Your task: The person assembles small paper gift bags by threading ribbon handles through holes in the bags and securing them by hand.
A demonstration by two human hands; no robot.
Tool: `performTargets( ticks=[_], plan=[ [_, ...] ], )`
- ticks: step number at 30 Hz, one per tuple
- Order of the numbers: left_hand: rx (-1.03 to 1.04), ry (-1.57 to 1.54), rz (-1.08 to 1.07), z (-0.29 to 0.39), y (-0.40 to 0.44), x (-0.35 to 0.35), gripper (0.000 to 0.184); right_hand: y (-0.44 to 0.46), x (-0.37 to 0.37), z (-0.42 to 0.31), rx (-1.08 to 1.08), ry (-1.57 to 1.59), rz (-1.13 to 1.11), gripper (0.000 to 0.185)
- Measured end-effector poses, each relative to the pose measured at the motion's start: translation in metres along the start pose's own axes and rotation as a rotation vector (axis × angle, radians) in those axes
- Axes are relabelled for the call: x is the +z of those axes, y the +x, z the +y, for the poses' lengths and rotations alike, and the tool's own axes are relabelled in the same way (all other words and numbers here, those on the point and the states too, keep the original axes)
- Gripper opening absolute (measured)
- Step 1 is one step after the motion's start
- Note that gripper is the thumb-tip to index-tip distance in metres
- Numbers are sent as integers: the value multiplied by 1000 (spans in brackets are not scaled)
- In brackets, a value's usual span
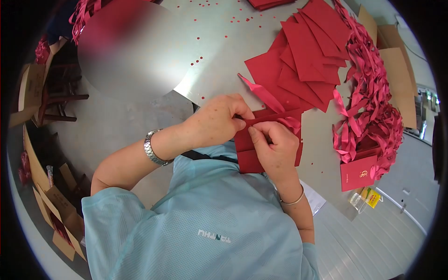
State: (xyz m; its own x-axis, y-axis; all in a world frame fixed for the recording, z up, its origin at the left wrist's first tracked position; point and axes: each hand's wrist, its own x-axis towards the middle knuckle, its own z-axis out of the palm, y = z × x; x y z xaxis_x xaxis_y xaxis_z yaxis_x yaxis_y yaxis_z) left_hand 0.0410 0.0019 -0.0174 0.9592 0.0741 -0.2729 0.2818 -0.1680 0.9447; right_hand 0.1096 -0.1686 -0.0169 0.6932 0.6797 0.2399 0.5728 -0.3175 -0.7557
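Observation:
A red paper bag point(249, 156) lies at the table's near edge, against my body. My left hand point(217, 119), with a metal watch on its wrist, pinches the bag's top edge. Close beside it, my right hand point(276, 147) also pinches that edge, thumb against curled fingers. A pink-red ribbon point(263, 94) runs up from behind the bag onto the table, and a ribbon loop point(291, 123) shows by my right knuckles. My fingers hide whatever lies between their tips.
Flat red paper pieces point(305, 56) lie fanned out beyond my hands. Ribboned red bags point(368, 88) are heaped along the right, one printed bag point(358, 173) facing up. Small red paper dots are scattered over the metal table point(214, 56). Cardboard boxes point(58, 198) and a stool point(63, 95) stand left.

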Motion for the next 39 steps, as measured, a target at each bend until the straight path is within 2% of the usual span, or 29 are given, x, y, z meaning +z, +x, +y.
performTargets(
  ticks=[4,6,10,13,21,25,28,30,37,39],
  plan=[
    [9,-8,19,-3,0,1,12,1,3,-5,58,-19,-5,11],
    [81,119,47,-2,0,1,11,0,0,0,128,80,-40,12],
    [20,152,22,2,1,1,11,-5,-4,-2,134,26,-46,11],
    [38,149,17,1,2,-2,11,-1,-2,-2,226,132,-20,11],
    [35,81,61,-4,2,2,12,0,0,2,95,68,-8,11],
    [57,103,68,-3,0,4,10,6,0,-5,164,26,-28,10],
    [75,179,107,-1,-3,6,10,14,-4,-2,144,-78,-146,12],
    [116,212,133,-3,-3,8,9,17,-6,2,-56,-268,-197,14],
    [154,286,169,-3,-3,10,9,14,2,-2,-69,-340,-165,13],
    [148,274,171,-3,-3,8,9,19,0,-5,206,-80,-197,12]
  ],
)
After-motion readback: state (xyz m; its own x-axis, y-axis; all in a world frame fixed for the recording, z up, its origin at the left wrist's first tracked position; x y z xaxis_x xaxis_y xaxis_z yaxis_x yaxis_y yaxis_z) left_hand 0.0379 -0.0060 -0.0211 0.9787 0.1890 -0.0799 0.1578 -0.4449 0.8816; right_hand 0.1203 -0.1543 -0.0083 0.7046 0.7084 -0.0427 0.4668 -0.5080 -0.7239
